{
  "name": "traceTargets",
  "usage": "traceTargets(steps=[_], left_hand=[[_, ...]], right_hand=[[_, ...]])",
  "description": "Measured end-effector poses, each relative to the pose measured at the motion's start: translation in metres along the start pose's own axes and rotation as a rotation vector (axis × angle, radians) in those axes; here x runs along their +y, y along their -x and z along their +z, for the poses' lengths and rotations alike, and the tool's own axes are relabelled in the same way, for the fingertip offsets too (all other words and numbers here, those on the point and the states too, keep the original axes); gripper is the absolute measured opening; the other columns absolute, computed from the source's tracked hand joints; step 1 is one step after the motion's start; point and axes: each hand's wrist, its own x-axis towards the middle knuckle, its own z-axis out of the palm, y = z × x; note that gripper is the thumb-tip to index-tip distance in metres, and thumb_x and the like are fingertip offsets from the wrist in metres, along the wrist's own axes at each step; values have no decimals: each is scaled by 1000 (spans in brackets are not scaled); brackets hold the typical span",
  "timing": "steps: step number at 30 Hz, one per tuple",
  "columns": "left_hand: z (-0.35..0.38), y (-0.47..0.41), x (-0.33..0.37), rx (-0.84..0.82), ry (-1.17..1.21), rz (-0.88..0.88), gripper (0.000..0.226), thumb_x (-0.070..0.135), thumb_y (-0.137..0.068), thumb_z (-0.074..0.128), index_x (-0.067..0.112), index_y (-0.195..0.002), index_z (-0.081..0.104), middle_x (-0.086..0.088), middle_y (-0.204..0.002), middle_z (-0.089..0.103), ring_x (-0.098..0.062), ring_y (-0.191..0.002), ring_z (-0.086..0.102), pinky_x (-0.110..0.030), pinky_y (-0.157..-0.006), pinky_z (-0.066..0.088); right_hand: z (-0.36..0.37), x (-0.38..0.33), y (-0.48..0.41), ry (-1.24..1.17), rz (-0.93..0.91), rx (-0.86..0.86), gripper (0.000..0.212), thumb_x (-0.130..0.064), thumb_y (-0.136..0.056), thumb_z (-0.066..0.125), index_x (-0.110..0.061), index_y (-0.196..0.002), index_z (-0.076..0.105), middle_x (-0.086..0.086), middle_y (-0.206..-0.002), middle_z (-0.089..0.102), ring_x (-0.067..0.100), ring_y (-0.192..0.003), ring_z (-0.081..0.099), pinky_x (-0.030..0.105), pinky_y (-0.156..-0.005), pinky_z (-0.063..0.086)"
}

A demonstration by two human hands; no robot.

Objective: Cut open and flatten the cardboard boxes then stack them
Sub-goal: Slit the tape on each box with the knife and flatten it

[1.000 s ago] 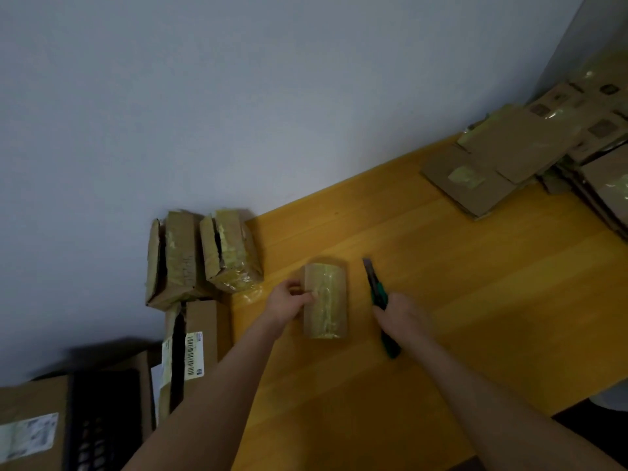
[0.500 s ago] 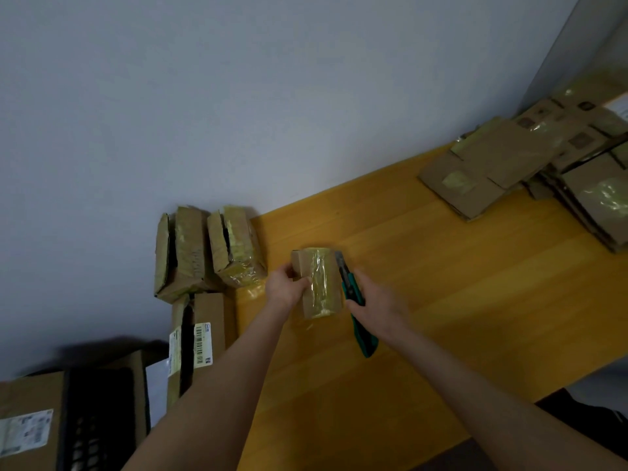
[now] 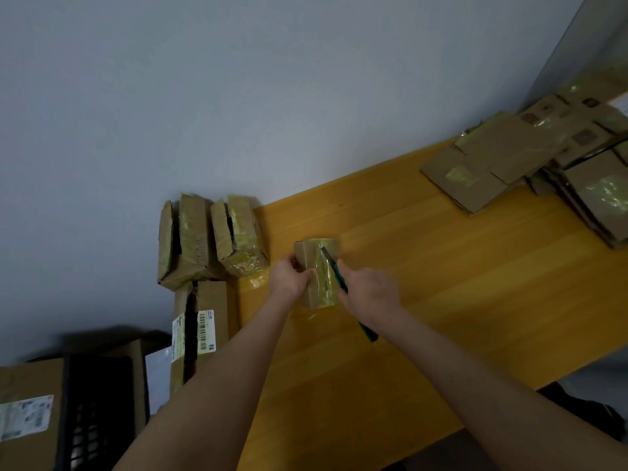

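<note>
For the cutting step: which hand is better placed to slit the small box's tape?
The right hand: it grips the knife, blade on the tape; the left hand holds the box.

glossy-taped cardboard box (image 3: 317, 266), wooden table (image 3: 441, 266)

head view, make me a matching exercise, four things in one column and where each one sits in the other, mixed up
1 small taped box
2 green knife
3 flattened cardboard pile
4 barcode-labelled box

a far right of the table
b in the left hand
c beyond the table's left edge
d in the right hand

Pairs: 1-b, 2-d, 3-a, 4-c
</note>
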Motion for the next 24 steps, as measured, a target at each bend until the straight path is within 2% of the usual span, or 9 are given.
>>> traceTargets(steps=[7,10,13,18,21,24], left_hand=[[3,5,3,35,-29,-2,41,19,-86,71,9,-124,59,-7,-118,66,-26,-105,63,-34,-86,51],[4,6,4,35,-41,7,42,19,-86,71,9,-125,59,-7,-118,66,-25,-104,62,-32,-85,50],[4,7,6,27,-64,15,42,20,-87,70,11,-126,58,-6,-119,66,-25,-105,62,-31,-83,49],[5,8,5,47,-73,20,40,19,-87,69,10,-124,59,-8,-118,66,-26,-104,62,-34,-84,50],[6,8,5,52,-62,16,40,18,-87,68,9,-125,58,-8,-118,65,-26,-106,61,-33,-85,49],[4,8,4,52,-59,13,42,18,-88,67,9,-128,57,-8,-120,65,-25,-106,61,-33,-83,49]], right_hand=[[-10,-5,-7,50,-10,-44,30,-31,-97,46,-20,-125,47,-2,-68,47,20,-67,54,31,-54,41],[-16,-4,-8,61,5,-80,29,-28,-96,47,-21,-124,50,-2,-67,44,18,-62,49,28,-49,35],[-21,-2,-11,70,1,-101,21,-28,-95,50,-18,-112,58,-2,-69,49,14,-59,47,25,-46,32],[-23,-2,-13,70,-18,-111,11,-27,-93,52,-18,-95,56,-2,-69,47,18,-68,52,26,-48,32],[-17,-1,-10,35,-28,-128,14,-31,-93,53,-18,-96,57,-3,-68,47,18,-70,54,26,-49,34],[-15,5,-10,-72,-19,-165,27,-36,-92,53,-17,-110,61,-2,-72,53,17,-68,55,25,-50,39]])
